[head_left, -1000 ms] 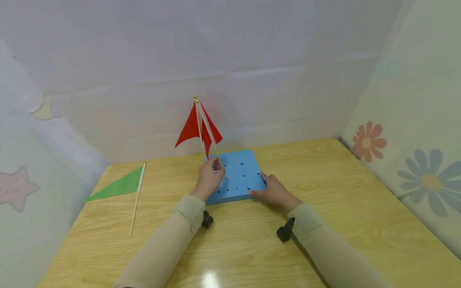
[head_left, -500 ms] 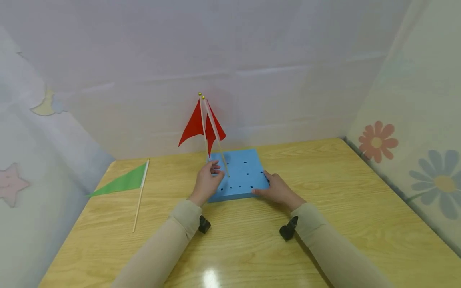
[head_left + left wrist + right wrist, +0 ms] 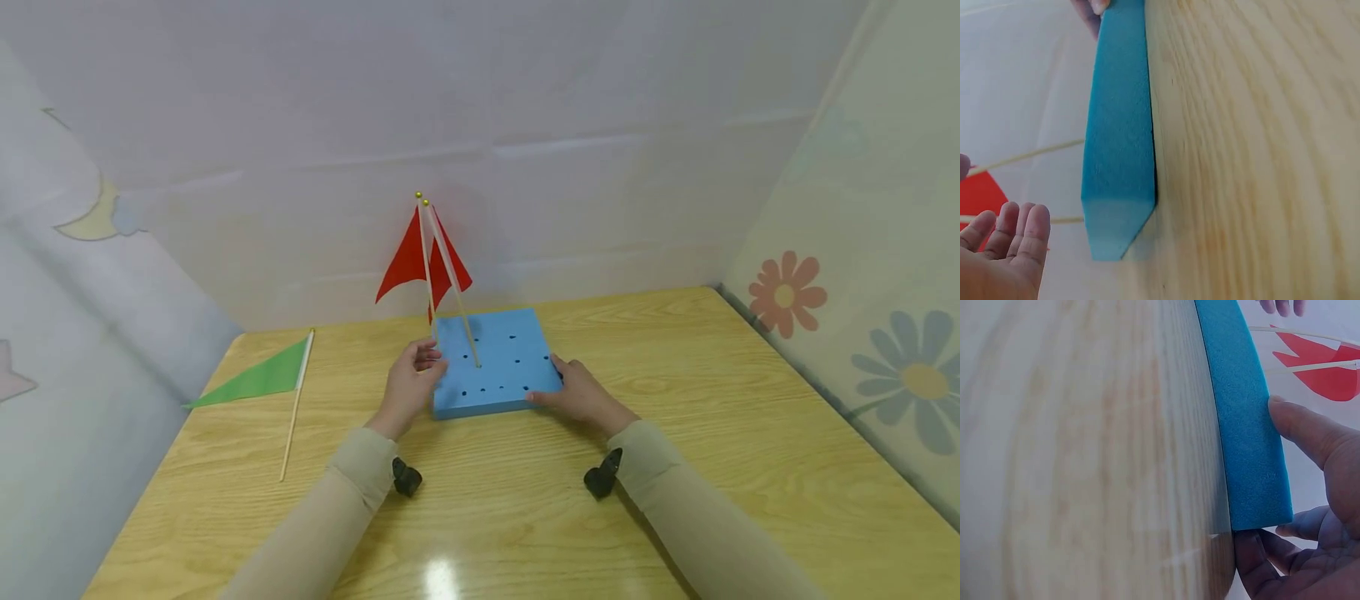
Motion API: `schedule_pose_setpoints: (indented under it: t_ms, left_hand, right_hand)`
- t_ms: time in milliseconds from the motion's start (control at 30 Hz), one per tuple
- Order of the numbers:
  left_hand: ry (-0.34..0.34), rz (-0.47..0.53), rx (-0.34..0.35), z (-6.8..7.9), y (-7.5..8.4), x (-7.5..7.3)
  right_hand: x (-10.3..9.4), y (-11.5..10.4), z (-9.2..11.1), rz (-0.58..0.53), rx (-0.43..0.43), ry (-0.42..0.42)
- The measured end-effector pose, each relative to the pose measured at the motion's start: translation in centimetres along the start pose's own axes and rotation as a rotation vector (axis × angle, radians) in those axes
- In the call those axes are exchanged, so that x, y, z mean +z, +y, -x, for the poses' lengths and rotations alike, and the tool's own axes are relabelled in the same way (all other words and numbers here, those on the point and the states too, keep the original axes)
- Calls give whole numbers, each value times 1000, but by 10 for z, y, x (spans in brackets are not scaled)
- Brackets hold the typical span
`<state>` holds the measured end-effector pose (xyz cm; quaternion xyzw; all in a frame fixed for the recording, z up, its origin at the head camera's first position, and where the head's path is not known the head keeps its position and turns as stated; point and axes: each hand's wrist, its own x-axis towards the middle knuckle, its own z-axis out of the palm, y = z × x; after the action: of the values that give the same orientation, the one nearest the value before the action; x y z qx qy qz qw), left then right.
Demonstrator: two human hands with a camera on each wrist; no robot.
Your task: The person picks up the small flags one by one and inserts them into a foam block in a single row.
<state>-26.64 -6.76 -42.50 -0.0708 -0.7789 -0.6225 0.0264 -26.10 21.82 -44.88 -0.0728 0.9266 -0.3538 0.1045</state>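
Note:
A blue foam block [image 3: 498, 348] dotted with several holes lies on the wooden table. Two red pennant flags stand in it on thin wooden sticks: one flag [image 3: 405, 262] near its left edge, the other flag [image 3: 457, 265] slanting up from a hole nearer the middle. My left hand [image 3: 408, 387] is just off the block's left side, fingers loosely bent and holding nothing; the left wrist view shows a gap between it and the block. My right hand [image 3: 585, 402] grips the block's right front corner, thumb on the upper front edge, fingers against the right side.
A green pennant flag [image 3: 258, 377] on a stick lies on the left part of the table [image 3: 495, 500]. A pale curtain [image 3: 600, 167] hangs behind the table, and flower-patterned cloth [image 3: 892, 292] borders the right side.
My left hand has let go of the slanted flag's stick and drawn back left, past the block's edge. The stick stays in its hole. My right hand keeps its grip.

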Motion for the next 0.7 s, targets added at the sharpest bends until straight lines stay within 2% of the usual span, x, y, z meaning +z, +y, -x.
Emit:
schedule_pose_setpoints:
  t_ms: [133,267,467,700]
  left_hand:
    - [19,92,-74,1,-2,-8]
    - [29,137,-96,3,-4,-16]
    - [32,137,-122,10,-9,-28]
    - [32,115,-130,17,-6,-38]
  right_hand:
    - [0,2,-1,-2,9,2]
    - [-1,4,-1,-2,9,2]
    - [-1,3,-1,-13,11,1]
    - [-1,4,-5,1,8,6]
